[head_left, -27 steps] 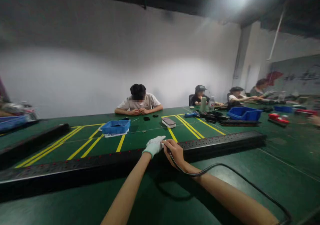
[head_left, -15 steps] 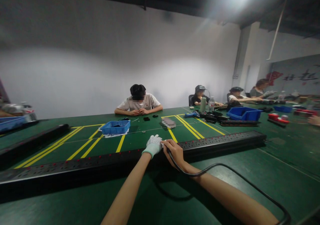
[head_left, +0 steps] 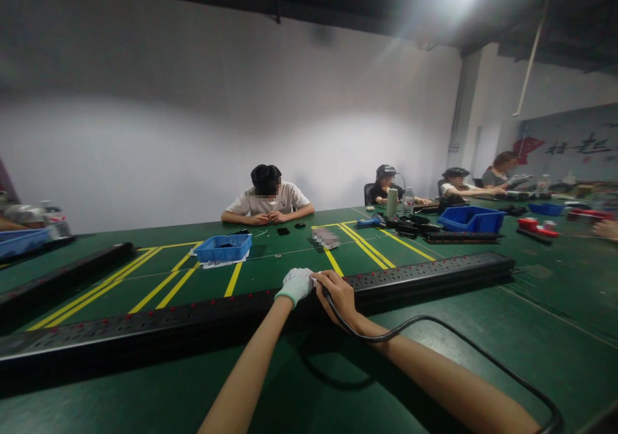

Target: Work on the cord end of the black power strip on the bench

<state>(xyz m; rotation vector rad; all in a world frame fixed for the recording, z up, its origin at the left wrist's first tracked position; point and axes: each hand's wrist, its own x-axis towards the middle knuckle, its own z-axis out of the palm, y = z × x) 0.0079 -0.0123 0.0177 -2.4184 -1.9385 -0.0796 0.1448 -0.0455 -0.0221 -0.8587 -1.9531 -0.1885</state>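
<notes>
Curled R hand [head_left: 337, 295] is gripping cable [head_left: 425, 318], trailing twd bench's [head_left: 145, 398] near edge; prob. bendy, hold nr end; L hand [head_left: 295, 284]: can't tell.

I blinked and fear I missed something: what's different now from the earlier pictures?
The gloved left hand has lowered its fingers slightly, toward the power strip. Nothing was visibly taken hold of or let go. The right hand stays pinched beside it with the black cable; the power strip and blue bin haven't moved.
</notes>
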